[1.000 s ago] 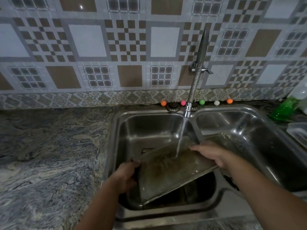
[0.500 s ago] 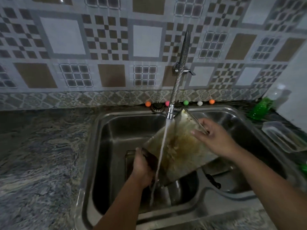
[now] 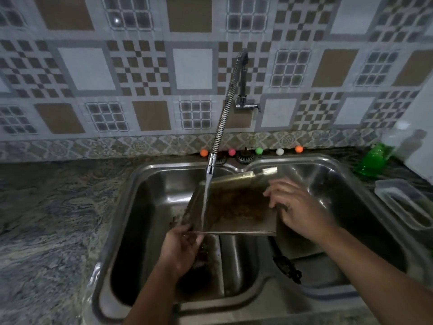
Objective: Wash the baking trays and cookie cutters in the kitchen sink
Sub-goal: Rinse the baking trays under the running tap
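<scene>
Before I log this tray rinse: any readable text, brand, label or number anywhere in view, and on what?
None: no legible word, number or sign appears in this view.
Baking tray: brown residue only, no stamp visible.
Green bottle: no label readable; blurred.
Clear bottle behind it: too blurred to tell.
Clear container: no marking visible.
Faucet and sink: no brand visible.
Wall tiles: geometric patterns only, no text.

The baking tray (image 3: 236, 205) hangs over the sink (image 3: 145, 207), under the faucet (image 3: 225, 109). The left hand (image 3: 181, 248) holds its near-left corner, the right hand (image 3: 297, 207) its right edge.
</scene>
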